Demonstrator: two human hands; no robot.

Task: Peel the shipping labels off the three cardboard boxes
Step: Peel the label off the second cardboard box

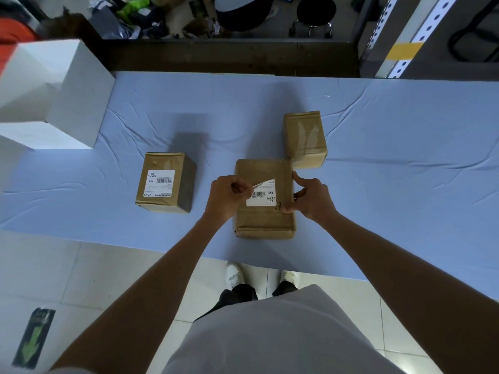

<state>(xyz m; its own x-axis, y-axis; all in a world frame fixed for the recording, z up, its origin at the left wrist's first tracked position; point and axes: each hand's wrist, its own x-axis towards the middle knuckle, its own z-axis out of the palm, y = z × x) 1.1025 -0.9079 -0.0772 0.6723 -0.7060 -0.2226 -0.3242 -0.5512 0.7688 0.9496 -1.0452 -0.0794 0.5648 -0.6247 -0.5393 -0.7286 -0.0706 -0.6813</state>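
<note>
Three brown cardboard boxes stand on the blue tablecloth (405,198). The middle box (263,220) is nearest me and bears a white shipping label (263,198) whose upper left corner is lifted off the cardboard. My left hand (225,197) pinches that lifted corner. My right hand (310,195) grips the box's right edge, thumb on top. The left box (164,182) carries a flat white label (160,183) on its top. The far right box (305,139) shows only tape on its top, no label in sight.
Large white boxes (54,98) are stacked at the table's far left. The table's near edge runs just in front of my feet. Beyond the far edge lie a dark ledge, floor clutter and a black stool (314,12).
</note>
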